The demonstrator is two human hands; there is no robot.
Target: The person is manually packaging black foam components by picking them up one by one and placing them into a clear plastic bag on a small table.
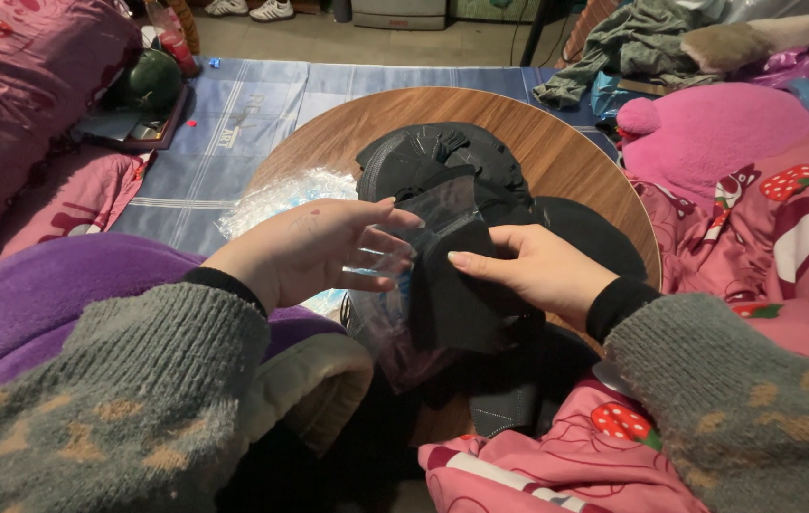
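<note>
Left hand [314,249] pinches the mouth of a clear plastic bag [395,313], fingers closed on the film. Right hand [537,271] grips a black fabric piece [457,285], possibly a cap part, half inside that bag, above the round wooden table [556,152] bearing more black pieces [442,157].

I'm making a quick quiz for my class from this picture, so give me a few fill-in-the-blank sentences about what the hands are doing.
1. Both hands work over a round table made of ____.
2. The right hand holds a flat fabric piece coloured ____.
3. The left hand pinches a clear ____ bag.
4. Both sleeves are knitted and coloured ____.

Missing words: wood; black; plastic; grey
</note>
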